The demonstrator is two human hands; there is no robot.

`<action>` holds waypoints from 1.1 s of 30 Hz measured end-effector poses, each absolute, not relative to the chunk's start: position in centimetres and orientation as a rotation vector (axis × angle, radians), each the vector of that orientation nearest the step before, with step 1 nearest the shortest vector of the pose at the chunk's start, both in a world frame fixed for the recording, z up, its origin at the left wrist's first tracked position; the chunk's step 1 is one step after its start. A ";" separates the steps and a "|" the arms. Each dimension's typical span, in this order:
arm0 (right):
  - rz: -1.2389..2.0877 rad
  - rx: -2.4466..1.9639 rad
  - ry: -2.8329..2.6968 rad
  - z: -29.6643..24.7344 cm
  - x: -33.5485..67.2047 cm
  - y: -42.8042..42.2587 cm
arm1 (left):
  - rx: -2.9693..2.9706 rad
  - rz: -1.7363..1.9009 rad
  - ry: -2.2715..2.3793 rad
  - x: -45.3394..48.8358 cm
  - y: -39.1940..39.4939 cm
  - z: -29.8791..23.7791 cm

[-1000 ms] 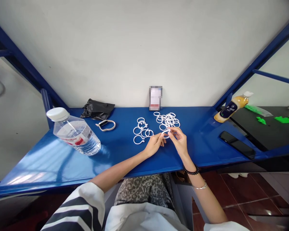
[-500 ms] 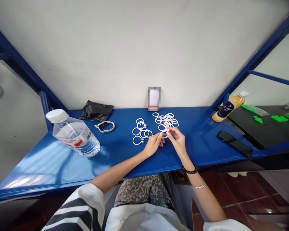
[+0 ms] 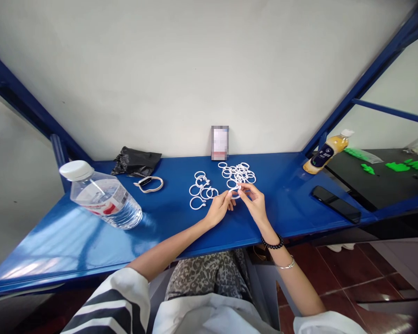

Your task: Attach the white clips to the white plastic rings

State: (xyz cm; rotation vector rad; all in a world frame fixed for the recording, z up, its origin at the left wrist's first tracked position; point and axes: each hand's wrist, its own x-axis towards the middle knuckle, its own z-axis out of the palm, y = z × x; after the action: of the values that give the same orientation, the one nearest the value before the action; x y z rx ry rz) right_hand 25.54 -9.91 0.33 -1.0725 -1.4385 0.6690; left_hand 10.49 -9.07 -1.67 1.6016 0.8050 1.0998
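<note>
Between both hands is a white curtain ring with a small knob-like clasp. My left hand is closed on the ring's left side in a pinch. My right hand pinches the clasp end between thumb and fingertips. The fingers partly hide the ring. Just beyond my hands, a heap of similar white rings lies on the blue table. To the left of it, a smaller group of white rings is spread out, close to my left hand.
A large water bottle stands at the left. Behind it lie a black plastic bag and a watch. A small pixelated card or box leans on the wall. At the right are a juice bottle and a dark phone.
The view has shifted slightly, so the table things sit a little further left. Both hands keep their hold on the ring, with almost no visible movement.
</note>
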 end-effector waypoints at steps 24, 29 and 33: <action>0.715 -1.094 -1.380 0.1 25.4 -9.7 | 1.594 1.309 0.900 9.9 -8.5 -0.7; 0.768 -1.101 -1.402 0.1 25.4 -9.7 | 1.496 1.345 0.890 9.8 -8.1 -0.9; 0.805 -1.095 -1.449 0.3 25.4 -9.7 | 1.486 1.346 0.894 9.8 -8.0 -1.0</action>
State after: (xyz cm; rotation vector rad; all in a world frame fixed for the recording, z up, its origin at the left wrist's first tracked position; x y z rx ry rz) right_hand 25.35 -9.72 0.29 -1.0950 -1.4485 0.8049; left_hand 9.79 -7.97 -0.97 1.4860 0.8940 1.3463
